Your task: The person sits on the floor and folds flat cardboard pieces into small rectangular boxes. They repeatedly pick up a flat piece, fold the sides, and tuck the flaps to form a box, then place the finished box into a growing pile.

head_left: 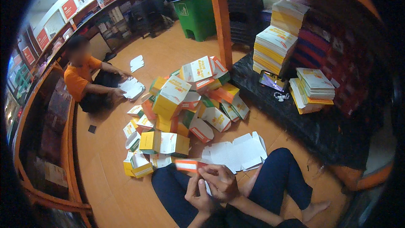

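Observation:
Above my lap, a small cardboard box with an orange-red and white side is pinched between my two hands. My left hand closes on its lower part, with a bit of white card showing by the fingers. Bent over the top, my right hand grips the box's near end. Much of the box is hidden behind my fingers. Flat white die-cut cartons lie on the floor just beyond my hands, between my knees. To their left rises a loose heap of folded boxes in yellow, white, green and orange.
A person in an orange shirt sits at the far left, holding white cartons. On the black low platform at right are stacked flat cartons, a phone and another carton pile. An orange post stands near a green bin.

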Demonstrator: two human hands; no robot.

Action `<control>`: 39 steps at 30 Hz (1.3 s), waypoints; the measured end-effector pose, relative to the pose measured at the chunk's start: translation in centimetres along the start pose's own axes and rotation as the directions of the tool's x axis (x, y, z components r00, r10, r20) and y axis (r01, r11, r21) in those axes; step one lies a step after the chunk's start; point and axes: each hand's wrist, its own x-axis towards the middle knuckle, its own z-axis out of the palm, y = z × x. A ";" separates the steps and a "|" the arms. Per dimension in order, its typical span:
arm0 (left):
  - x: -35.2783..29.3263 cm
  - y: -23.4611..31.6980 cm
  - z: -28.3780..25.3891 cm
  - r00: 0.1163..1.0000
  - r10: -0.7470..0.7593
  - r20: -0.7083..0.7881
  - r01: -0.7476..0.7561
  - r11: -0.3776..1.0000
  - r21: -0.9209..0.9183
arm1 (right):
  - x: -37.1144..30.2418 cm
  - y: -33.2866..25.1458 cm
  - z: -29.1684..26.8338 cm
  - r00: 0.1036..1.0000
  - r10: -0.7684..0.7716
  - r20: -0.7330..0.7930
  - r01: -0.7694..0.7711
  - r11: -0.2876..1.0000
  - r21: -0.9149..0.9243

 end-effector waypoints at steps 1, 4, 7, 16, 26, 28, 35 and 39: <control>0.5 0.0 -0.1 0.998 -0.060 -0.026 0.059 0.998 -0.020 | 0.2 0.0 0.0 0.998 -0.036 0.051 0.040 0.996 -0.081; 3.7 -0.6 -1.7 0.966 -0.244 -0.086 0.234 0.965 -0.116 | 0.3 0.1 -0.6 0.981 -0.068 0.184 0.118 0.953 -0.278; 7.0 -1.4 -3.5 0.917 -0.388 -0.098 0.282 0.801 -0.528 | 0.5 0.6 -1.5 0.986 0.035 0.164 0.020 0.946 -0.324; 3.7 -1.8 -1.1 0.798 -0.522 0.299 0.602 0.705 -0.374 | 2.1 0.4 -1.8 0.994 -0.102 0.031 0.105 0.981 -0.162; 3.1 -3.7 -4.6 0.933 -0.265 0.245 0.210 0.950 0.229 | 3.1 0.0 -3.9 0.961 0.264 0.082 -0.275 0.890 0.365; 2.6 -4.6 -4.6 0.936 -0.220 0.276 0.177 0.969 0.170 | 3.2 -0.3 -3.3 0.959 0.242 0.147 -0.282 0.855 0.434; 0.6 -8.2 -5.4 0.935 -0.169 0.310 0.189 0.981 -0.035 | 3.2 -0.9 -2.3 0.974 0.228 0.009 -0.213 0.896 0.390; -0.2 -10.1 -5.8 0.948 -0.173 0.265 0.221 0.962 -0.161 | 3.0 -0.4 -2.5 0.981 0.191 0.039 -0.190 0.889 0.416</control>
